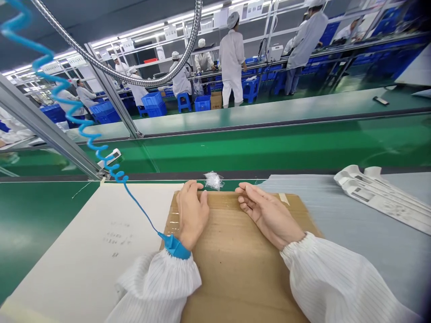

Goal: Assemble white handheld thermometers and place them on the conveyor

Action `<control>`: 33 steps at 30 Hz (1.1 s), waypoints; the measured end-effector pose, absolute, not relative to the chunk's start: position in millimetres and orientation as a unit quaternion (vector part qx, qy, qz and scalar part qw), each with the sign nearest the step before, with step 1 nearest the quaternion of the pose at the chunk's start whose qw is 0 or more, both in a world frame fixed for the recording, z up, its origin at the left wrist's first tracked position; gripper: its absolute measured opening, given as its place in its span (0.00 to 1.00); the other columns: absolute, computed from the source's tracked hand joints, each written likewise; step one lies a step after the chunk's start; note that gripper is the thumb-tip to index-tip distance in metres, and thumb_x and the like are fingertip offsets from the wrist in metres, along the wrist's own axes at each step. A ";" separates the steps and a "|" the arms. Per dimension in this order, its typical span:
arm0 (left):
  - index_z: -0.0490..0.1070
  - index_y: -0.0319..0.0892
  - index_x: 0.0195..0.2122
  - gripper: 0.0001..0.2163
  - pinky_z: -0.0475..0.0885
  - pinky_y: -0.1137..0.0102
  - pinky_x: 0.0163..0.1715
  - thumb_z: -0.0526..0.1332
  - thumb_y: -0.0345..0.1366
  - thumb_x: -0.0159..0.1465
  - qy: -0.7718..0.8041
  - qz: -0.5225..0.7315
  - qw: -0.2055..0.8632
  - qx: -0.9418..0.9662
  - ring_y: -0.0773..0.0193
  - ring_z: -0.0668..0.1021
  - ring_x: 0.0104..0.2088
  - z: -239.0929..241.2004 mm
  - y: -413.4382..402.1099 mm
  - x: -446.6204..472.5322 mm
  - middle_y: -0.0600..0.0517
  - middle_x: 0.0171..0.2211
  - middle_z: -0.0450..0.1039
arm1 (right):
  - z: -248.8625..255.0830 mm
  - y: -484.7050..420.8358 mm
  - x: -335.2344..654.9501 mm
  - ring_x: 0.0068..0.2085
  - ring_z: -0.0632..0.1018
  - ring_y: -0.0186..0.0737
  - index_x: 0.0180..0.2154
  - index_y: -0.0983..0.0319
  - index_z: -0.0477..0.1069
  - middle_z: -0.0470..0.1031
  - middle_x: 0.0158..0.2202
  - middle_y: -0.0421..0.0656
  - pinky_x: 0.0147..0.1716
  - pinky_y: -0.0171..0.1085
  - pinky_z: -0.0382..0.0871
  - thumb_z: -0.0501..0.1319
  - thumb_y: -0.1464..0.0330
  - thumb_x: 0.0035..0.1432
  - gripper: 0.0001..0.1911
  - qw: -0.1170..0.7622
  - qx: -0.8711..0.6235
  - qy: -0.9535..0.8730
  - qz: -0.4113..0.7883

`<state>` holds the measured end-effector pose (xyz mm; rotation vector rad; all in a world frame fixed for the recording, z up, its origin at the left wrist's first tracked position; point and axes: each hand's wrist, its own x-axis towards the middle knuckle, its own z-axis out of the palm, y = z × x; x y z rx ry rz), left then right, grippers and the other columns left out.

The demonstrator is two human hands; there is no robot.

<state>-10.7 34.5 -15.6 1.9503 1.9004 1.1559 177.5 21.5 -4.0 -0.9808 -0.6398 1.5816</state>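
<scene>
at a workbench beside a factory line, your left hand [191, 214] lies palm down on a brown cardboard sheet [235, 269], fingers flat along the sheet's far edge and grasping nothing. your right hand [269, 215] rests on its side at the same far edge, just apart from the left, fingers loosely curled and empty as far as the view shows. the cardboard sheet sits at the near edge of the surface, about midway along it, its near end running under your white striped sleeves [161, 282]. a small clear plastic bag [213, 180] lies just beyond the cardboard's far edge, between your two hands and touching neither. a blue wrist strap [177, 247] circles your left wrist, and its blue coiled cord [67, 101] climbs toward the far left corner. left of the cardboard lies a white paper sheet [101, 237] with faint writing (too small to read); right of it a grey foam mat [370, 242] carries white plastic mouldings [380, 195] near the far right corner. past the surface's far edge runs a green conveyor belt [269, 148], with a flexible metal hose [134, 80] arching overhead. well beyond, other people in white coats and caps [232, 58] stand at a further line among blue crates [153, 104].
</scene>
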 end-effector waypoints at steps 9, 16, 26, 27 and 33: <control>0.71 0.41 0.40 0.07 0.66 0.53 0.57 0.59 0.25 0.63 0.639 0.396 0.094 0.652 0.52 0.73 0.55 -13.8 34.0 -9.4 0.44 0.51 0.74 | -3.0 21.1 179.0 0.35 0.73 0.34 0.35 0.60 0.81 0.77 0.37 0.43 0.39 0.34 0.71 0.75 0.56 0.49 0.16 0.537 -0.422 -0.304 0.665; 0.71 0.41 0.41 0.07 0.66 0.54 0.57 0.59 0.25 0.64 0.640 0.397 0.100 0.650 0.53 0.73 0.54 -12.1 33.2 -8.6 0.45 0.51 0.73 | -1.0 19.8 179.5 0.35 0.71 0.34 0.34 0.60 0.81 0.76 0.37 0.42 0.38 0.34 0.69 0.74 0.56 0.49 0.16 0.528 -0.426 -0.321 0.661; 0.71 0.42 0.40 0.07 0.67 0.53 0.57 0.59 0.25 0.63 0.641 0.398 0.097 0.649 0.52 0.74 0.55 -12.6 33.4 -8.9 0.45 0.51 0.73 | -2.3 19.9 179.0 0.34 0.68 0.33 0.30 0.61 0.79 0.73 0.35 0.41 0.37 0.34 0.66 0.74 0.56 0.49 0.15 0.530 -0.416 -0.330 0.661; 0.71 0.42 0.40 0.07 0.67 0.54 0.57 0.59 0.25 0.63 0.641 0.398 0.096 0.649 0.52 0.74 0.55 -12.2 33.4 -8.7 0.45 0.50 0.74 | -1.9 19.7 178.9 0.34 0.68 0.33 0.30 0.61 0.79 0.73 0.35 0.41 0.37 0.34 0.66 0.74 0.57 0.50 0.14 0.529 -0.414 -0.331 0.662; 0.71 0.41 0.40 0.06 0.67 0.54 0.56 0.59 0.25 0.64 0.641 0.400 0.096 0.648 0.53 0.74 0.54 -11.5 33.6 -8.5 0.44 0.50 0.74 | 0.2 19.9 179.6 0.34 0.69 0.32 0.31 0.59 0.76 0.71 0.35 0.39 0.36 0.31 0.67 0.72 0.60 0.54 0.11 0.534 -0.401 -0.313 0.676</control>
